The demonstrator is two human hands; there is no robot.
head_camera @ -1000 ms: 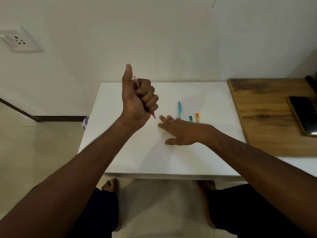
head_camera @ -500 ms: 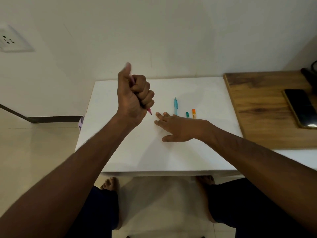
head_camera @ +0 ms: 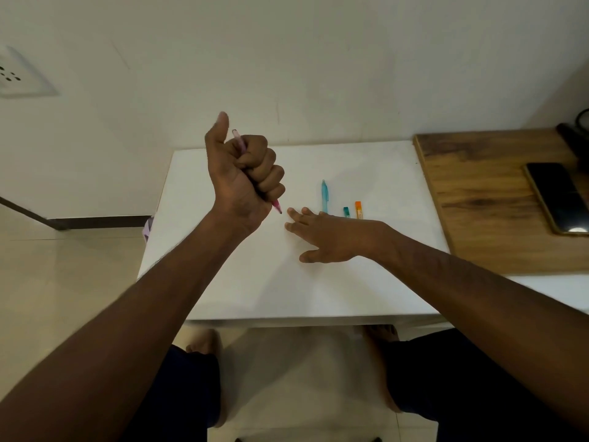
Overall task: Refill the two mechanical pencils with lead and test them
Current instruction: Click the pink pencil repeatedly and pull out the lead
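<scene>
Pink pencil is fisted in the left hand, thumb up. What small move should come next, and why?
Probably press the thumb down on the pink mechanical pencil's top: the left hand grips it tip-down with the thumb lifted off, right hand flat on the white table.

The left hand (head_camera: 243, 180) is raised above the table, its fingers curled into a fist around the pink pencil (head_camera: 276, 206), with the thumb stuck straight up. The left forearm is stretched up and forward from the lower left. The right hand (head_camera: 331, 239) is laid flat, palm down, with the fingers straight and slightly spread, pointing left. The right forearm is extended in from the lower right.
</scene>
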